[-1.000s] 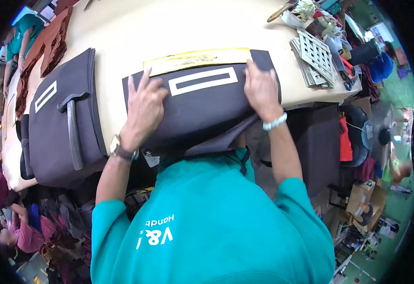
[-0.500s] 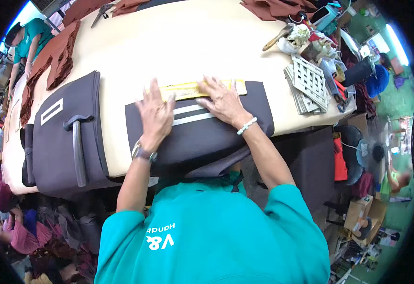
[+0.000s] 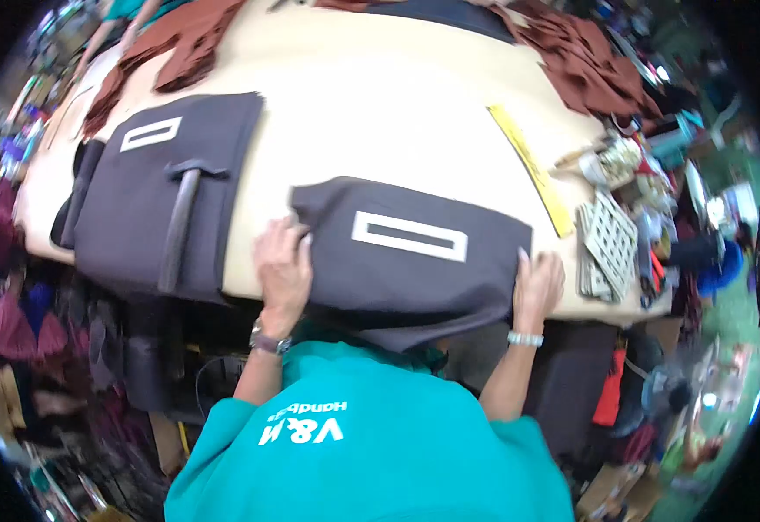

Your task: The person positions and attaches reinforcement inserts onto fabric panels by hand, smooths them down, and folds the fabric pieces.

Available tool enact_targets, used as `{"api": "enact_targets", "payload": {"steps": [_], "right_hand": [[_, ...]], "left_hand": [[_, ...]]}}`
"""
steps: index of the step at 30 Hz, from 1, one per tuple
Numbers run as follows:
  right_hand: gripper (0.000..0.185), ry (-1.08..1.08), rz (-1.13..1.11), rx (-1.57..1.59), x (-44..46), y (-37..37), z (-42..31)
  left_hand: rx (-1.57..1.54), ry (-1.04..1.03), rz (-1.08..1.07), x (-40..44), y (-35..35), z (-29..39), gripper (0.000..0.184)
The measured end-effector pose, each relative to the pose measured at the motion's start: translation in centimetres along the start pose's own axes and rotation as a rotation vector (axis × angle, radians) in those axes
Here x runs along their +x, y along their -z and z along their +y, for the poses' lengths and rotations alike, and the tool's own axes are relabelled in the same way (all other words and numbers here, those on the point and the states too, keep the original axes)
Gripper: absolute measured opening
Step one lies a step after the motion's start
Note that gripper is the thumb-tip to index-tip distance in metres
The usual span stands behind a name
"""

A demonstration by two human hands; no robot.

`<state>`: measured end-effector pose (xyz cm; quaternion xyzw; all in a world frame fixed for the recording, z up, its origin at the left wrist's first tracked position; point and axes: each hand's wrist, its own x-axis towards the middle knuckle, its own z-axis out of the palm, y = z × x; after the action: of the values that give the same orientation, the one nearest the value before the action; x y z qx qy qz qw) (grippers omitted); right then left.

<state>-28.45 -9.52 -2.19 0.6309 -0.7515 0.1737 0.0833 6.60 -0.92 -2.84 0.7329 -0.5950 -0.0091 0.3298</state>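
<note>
A dark grey fabric piece (image 3: pixel 423 283) lies before me, partly hanging over the table's front edge. A white rectangular frame-shaped patch (image 3: pixel 371 228) sits flat on it. My left hand (image 3: pixel 283 268) is closed on the fabric's left edge, where the upper left corner is lifted and wavy. At the opposite edge, my right hand (image 3: pixel 538 280) pinches the fabric between thumb and fingers. A yellow ruler-like strip (image 3: pixel 532 170) rests on the table beyond my right hand, apart from it.
Left stands a stack of dark fabric (image 3: pixel 128 209) with a hammer (image 3: pixel 184 217) on top. At the right are woven lattice pieces (image 3: pixel 610 244), a brush (image 3: pixel 576 157) and a cluttered pile. Brown material (image 3: pixel 584 61) lies at the back. Another person's arm (image 3: pixel 141 22) shows upper left.
My hands have left the yellow strip and moved apart to the fabric's side edges. The strip now lies off to the right. The fabric has shifted and the view has swung.
</note>
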Motion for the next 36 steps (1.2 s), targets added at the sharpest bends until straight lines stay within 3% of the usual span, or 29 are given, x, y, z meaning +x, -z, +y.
{"api": "enact_targets", "payload": {"steps": [2, 4, 5, 6, 8, 10, 11, 12, 13, 14, 16, 18, 20, 22, 23, 25, 27, 30, 32, 33, 36], "right_hand": [[0.022, 0.080, -0.068, 0.229, -1.7, 0.9, -0.4], [0.011, -0.119, -0.217, 0.708, -1.5, 2.7, -2.1], [0.007, 0.010, -0.182, 1.018, -0.9, 2.6, -2.0], [0.002, -0.019, -0.250, 1.280, -0.4, 4.1, -3.9], [0.005, -0.021, -0.199, 1.422, 0.5, 7.2, -9.8], [0.009, 0.180, -0.264, 1.463, 1.5, 7.3, -13.6], [0.009, 0.275, -0.272, 1.486, 1.7, 7.3, -16.0], [0.008, 0.308, -0.362, 1.528, 1.5, 8.3, -18.5], [0.011, 0.458, -0.320, 1.525, 1.5, 7.7, -20.7], [0.016, 0.456, -0.475, 1.642, 1.0, 8.8, -23.1], [0.018, 0.597, -0.427, 1.616, 0.9, 8.1, -27.7], [0.021, 0.731, -0.312, 1.539, 0.9, 7.4, -32.1], [0.021, 0.618, -0.350, 1.604, 0.4, 4.9, -36.1], [0.024, 0.616, -0.381, 1.585, 0.1, 2.1, -38.8], [0.026, 0.616, -0.394, 1.494, 0.1, 1.2, -39.5], [0.037, 0.606, -0.477, 1.367, 0.1, -0.3, -40.8], [0.041, 0.642, -0.397, 1.296, 0.3, -2.6, -42.1], [0.046, 0.627, -0.396, 1.278, 1.0, -3.6, -43.7], [0.045, 0.646, -0.364, 1.249, 1.7, -5.4, -44.6], [0.044, 0.624, -0.395, 1.235, 1.8, -5.8, -45.0], [0.043, 0.584, -0.456, 1.205, 2.4, -6.4, -45.4]], "left_hand": [[-0.203, 0.029, 0.043, 0.7, -0.5, 0.9, 0.009], [-0.574, 0.342, -0.080, 1.7, 2.4, 2.2, 0.011], [-0.720, 0.253, 0.092, 1.8, 3.3, 1.9, 0.012], [-0.700, 0.226, 0.125, 2.0, 6.7, 2.1, 0.014], [-0.616, 0.253, 0.254, 1.5, 13.1, 1.6, 0.028], [-0.698, 0.384, 0.540, -0.3, 18.3, 0.6, 0.043], [-0.542, 0.297, 0.662, -1.6, 20.5, -1.2, 0.045], [-0.612, 0.365, 0.800, -2.4, 22.9, -1.4, 0.044], [-0.436, 0.328, 0.881, -3.4, 25.4, -2.8, 0.035], [-0.443, 0.399, 0.917, -4.5, 27.8, -4.5, 0.028], [-0.017, 0.349, 0.736, -3.8, 32.2, -6.6, 0.027], [0.051, 0.269, 0.591, -0.6, 33.6, -9.9, 0.029], [0.236, 0.119, 0.436, 3.3, 34.8, -16.4, 0.030], [0.401, 0.122, 0.272, 6.9, 33.6, -21.0, 0.034], [0.317, 0.092, 0.226, 8.8, 32.5, -24.3, 0.038], [0.378, 0.059, 0.207, 12.1, 30.1, -27.3, 0.042], [0.527, 0.116, 0.152, 15.3, 27.9, -29.4, 0.045], [0.637, 0.029, 0.195, 19.4, 25.4, -32.3, 0.039], [0.965, 0.169, 0.210, 20.6, 23.0, -29.7, 0.035], [0.966, 0.275, 0.149, 21.6, 21.8, -30.1, 0.037], [0.763, 0.311, 0.117, 21.9, 16.4, -30.9, 0.059]]}}
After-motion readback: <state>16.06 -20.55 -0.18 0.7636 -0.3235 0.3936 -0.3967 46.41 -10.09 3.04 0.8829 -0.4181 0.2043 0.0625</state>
